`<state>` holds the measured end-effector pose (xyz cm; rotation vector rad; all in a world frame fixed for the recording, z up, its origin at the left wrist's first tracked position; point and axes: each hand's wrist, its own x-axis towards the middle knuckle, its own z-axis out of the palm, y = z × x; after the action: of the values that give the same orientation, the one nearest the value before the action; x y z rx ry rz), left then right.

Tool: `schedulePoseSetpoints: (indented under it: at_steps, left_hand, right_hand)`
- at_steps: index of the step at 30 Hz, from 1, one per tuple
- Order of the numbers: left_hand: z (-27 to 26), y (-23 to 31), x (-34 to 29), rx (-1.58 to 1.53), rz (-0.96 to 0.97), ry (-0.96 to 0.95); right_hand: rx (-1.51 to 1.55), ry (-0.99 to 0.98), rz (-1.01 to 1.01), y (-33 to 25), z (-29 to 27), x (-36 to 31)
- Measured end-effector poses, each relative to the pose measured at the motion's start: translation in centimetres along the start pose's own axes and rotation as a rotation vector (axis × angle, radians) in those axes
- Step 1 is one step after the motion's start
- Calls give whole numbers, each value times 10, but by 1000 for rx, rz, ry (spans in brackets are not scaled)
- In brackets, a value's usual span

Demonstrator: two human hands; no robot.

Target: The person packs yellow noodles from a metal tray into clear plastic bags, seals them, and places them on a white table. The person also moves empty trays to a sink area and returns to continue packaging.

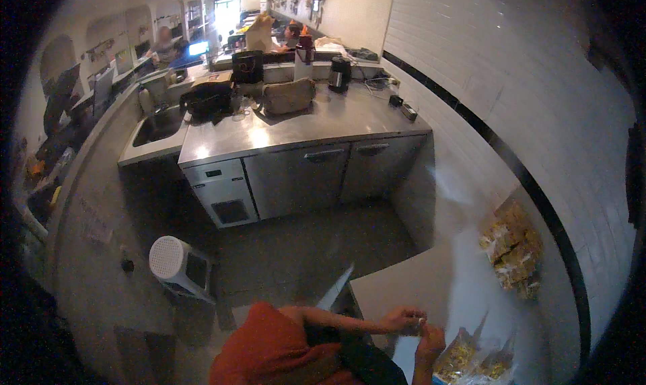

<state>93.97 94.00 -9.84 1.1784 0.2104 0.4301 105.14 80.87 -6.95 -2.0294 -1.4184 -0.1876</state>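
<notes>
My left hand (402,318) reaches in from an orange sleeve over the near corner of a pale worktop (410,284). My right hand (429,341) rises from the lower edge just beside it. The fingertips of both hands meet and pinch a small pale item (422,322), too small to make out. Just right of my hands lies a clear plastic bag (471,361) with yellowish pieces of food in it. A pile of similar filled packets (513,250) is stacked against the white tiled wall farther along the worktop.
A steel counter (303,126) with cabinet doors stands across the floor, carrying a dark bag (207,99), a tan bag (287,95) and a kettle (339,74). A sink (158,126) adjoins it. A white round-topped appliance (176,264) sits on the floor. People sit at the back.
</notes>
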Motion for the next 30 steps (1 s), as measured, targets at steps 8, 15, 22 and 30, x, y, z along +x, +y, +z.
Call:
schedulePoseSetpoints:
  at_steps: [8, 15, 22, 30]
  left_hand:
    - [-11, -53, 14, 628, 285, -101]
    - [23, -13, -24, 298, -379, 144]
    - [43, 0, -34, -201, -482, 196]
    - [34, 13, -50, -280, -572, 144]
  right_hand:
    - [181, 79, -39, -9, -13, 15]
    - [2, 255, 233, -30, 9, -41]
    - [-12, 502, 352, -65, 13, -44]
    - [107, 554, 606, -89, 26, -51]
